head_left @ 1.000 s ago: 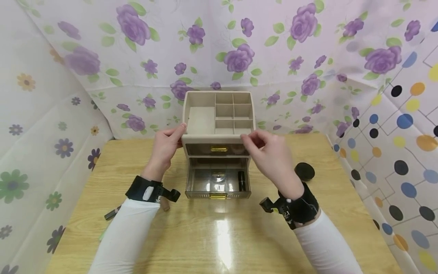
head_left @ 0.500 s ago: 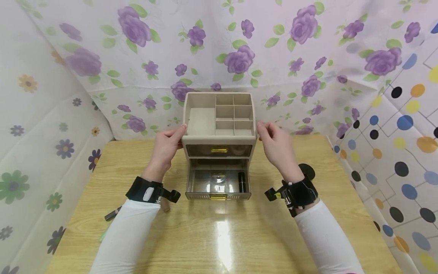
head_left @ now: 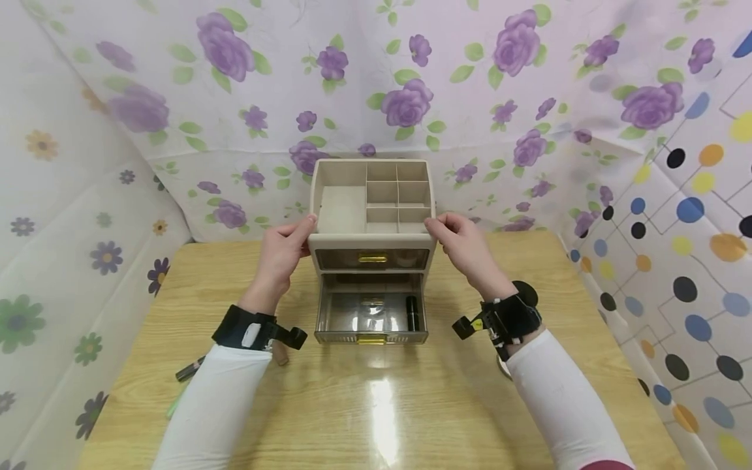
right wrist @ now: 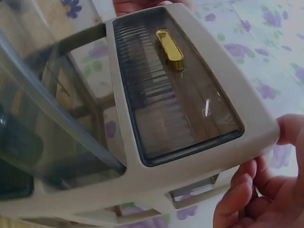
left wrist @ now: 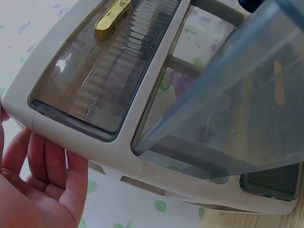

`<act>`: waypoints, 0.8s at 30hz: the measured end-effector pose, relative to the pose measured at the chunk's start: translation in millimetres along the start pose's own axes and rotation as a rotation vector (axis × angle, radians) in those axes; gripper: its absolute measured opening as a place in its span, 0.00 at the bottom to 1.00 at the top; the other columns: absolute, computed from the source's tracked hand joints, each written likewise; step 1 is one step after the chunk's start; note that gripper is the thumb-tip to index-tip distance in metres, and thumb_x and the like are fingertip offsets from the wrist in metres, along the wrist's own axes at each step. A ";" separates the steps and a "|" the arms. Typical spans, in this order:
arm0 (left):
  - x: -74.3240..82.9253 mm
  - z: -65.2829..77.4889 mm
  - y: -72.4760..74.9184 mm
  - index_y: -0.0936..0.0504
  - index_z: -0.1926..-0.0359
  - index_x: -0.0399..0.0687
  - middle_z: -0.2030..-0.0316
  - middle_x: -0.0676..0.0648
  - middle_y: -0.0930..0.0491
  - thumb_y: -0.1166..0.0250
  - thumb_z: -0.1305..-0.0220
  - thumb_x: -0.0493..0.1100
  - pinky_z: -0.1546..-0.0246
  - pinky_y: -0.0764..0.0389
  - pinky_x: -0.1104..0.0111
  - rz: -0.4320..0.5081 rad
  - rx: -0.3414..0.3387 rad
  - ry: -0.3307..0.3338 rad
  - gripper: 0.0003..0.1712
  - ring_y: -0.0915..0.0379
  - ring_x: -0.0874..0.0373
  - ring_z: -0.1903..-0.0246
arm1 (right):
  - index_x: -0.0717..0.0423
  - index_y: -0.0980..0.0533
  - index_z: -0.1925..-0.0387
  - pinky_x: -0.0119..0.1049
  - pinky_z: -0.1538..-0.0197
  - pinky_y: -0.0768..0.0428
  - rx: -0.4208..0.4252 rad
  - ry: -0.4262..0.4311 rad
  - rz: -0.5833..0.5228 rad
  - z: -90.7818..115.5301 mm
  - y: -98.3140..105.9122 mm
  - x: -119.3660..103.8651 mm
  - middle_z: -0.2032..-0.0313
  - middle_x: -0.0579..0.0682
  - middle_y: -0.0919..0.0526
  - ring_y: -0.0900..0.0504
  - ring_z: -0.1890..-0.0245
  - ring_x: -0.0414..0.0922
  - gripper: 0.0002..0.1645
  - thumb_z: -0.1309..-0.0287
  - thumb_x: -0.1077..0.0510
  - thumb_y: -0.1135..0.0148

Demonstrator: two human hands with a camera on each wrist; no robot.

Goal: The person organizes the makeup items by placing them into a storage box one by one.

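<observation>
A beige desktop drawer organizer (head_left: 371, 240) stands at the back of the table, its divided top tray uncovered. At its upper left corner my left hand (head_left: 281, 253) grips the edge, thumb on the rim and fingers curled against the side. My right hand (head_left: 467, 251) holds the opposite corner the same way, thumb on top; the right wrist view shows its fingers bent at the side wall. Below the closed upper drawer (head_left: 346, 259), a clear smoky drawer (head_left: 341, 313) with a gold handle is pulled out. Inside it lies a black tube (head_left: 412, 313) near the right wall.
On the wooden table (head_left: 329, 418), a dark tube (head_left: 189, 369), a green item (head_left: 175, 405) and a small brown item (head_left: 280, 354) lie around my left forearm. A round black object (head_left: 525, 292) sits behind my right wrist, partly hidden. Floral cloth (head_left: 405, 104) hangs close behind.
My right hand has moved from the organizer's front top edge out past its right side, then back onto the right corner. My left hand keeps its hold; the lower drawer stays pulled out.
</observation>
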State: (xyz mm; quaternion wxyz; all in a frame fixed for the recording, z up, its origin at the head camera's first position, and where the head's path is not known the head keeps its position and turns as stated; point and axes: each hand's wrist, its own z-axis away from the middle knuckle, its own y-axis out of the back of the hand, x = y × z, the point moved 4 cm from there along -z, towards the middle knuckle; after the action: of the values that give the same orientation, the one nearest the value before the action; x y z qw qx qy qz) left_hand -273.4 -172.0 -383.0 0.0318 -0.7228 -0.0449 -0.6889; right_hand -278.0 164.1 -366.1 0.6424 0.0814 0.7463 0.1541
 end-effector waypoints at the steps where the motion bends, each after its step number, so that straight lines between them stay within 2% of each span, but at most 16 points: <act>1: 0.4 0.2 0.3 0.16 0.42 0.23 0.68 0.57 0.13 0.33 0.23 0.51 0.59 0.14 0.71 0.000 0.001 0.000 0.30 0.15 0.65 0.66 | 0.55 0.23 0.63 0.39 0.64 0.32 -0.011 -0.009 -0.053 -0.9 -1.7 1.4 0.71 0.48 0.30 0.32 0.70 0.46 0.22 0.23 0.40 0.38; 5: 1.5 0.7 0.5 0.17 0.41 0.23 0.67 0.56 0.12 0.33 0.24 0.51 0.58 0.15 0.71 0.003 -0.004 0.004 0.31 0.15 0.65 0.66 | 0.54 0.26 0.63 0.38 0.55 0.25 -0.046 -0.053 -0.259 -2.0 -7.9 8.1 0.65 0.47 0.28 0.26 0.61 0.44 0.18 0.22 0.45 0.38; 9: 1.0 -0.6 -0.1 0.16 0.41 0.25 0.64 0.55 0.13 0.33 0.24 0.52 0.57 0.14 0.71 0.007 -0.002 0.007 0.30 0.15 0.65 0.65 | 0.53 0.27 0.62 0.38 0.54 0.24 -0.057 -0.068 -0.381 -2.1 -11.3 13.1 0.61 0.48 0.27 0.23 0.59 0.44 0.16 0.20 0.46 0.40; 15: 2.7 1.7 0.3 0.16 0.40 0.26 0.62 0.54 0.13 0.33 0.23 0.52 0.57 0.15 0.71 0.001 0.011 0.003 0.30 0.15 0.65 0.65 | 0.52 0.25 0.61 0.34 0.56 0.24 -0.026 -0.053 -0.438 -3.4 -16.2 16.3 0.60 0.47 0.23 0.21 0.60 0.42 0.13 0.19 0.49 0.40; 19: 3.5 5.0 1.7 0.16 0.39 0.28 0.62 0.55 0.13 0.33 0.23 0.52 0.57 0.15 0.72 -0.010 0.019 0.016 0.30 0.16 0.65 0.64 | 0.53 0.26 0.61 0.35 0.55 0.24 -0.020 -0.051 -0.437 -4.1 -19.8 18.4 0.60 0.48 0.23 0.21 0.60 0.42 0.13 0.19 0.50 0.42; 24: 7.4 8.9 4.8 0.19 0.32 0.34 0.56 0.52 0.14 0.35 0.21 0.55 0.53 0.14 0.70 -0.035 -0.037 0.031 0.32 0.16 0.63 0.61 | 0.54 0.26 0.60 0.35 0.55 0.23 -0.019 -0.053 -0.442 -3.3 -19.6 18.3 0.60 0.48 0.23 0.21 0.60 0.43 0.14 0.18 0.50 0.43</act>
State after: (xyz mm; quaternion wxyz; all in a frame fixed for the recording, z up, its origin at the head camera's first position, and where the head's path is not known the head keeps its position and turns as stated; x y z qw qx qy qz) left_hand -263.7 -175.7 -375.9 0.0067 -0.7116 -0.0443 -0.7011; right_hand -282.7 151.1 -389.3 0.6808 -0.0860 0.7273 0.0145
